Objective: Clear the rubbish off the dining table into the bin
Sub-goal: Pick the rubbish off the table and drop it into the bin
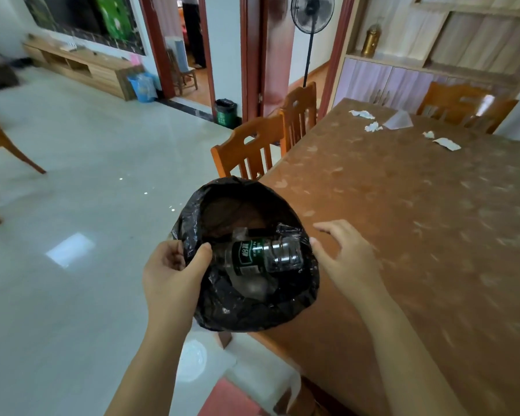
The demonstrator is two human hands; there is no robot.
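Observation:
My left hand (174, 271) grips the near-left rim of a bin lined with a black bag (237, 313), held at the left edge of the brown dining table (418, 235). Inside the bin lies a clear plastic bottle with a green label (264, 255) among clear wrapping. My right hand (345, 256) hovers with fingers spread just right of the bin's rim, above the table, holding nothing. At the table's far end lie several crumpled white paper scraps (373, 127), a torn white piece (446, 143) and a clear plastic wrapper (398, 121).
Two wooden chairs (252, 145) stand along the table's left side, another (463, 103) at the far end. A green bin (225, 112) sits by the doorway, a standing fan (311, 16) behind it. The tiled floor lies open to the left.

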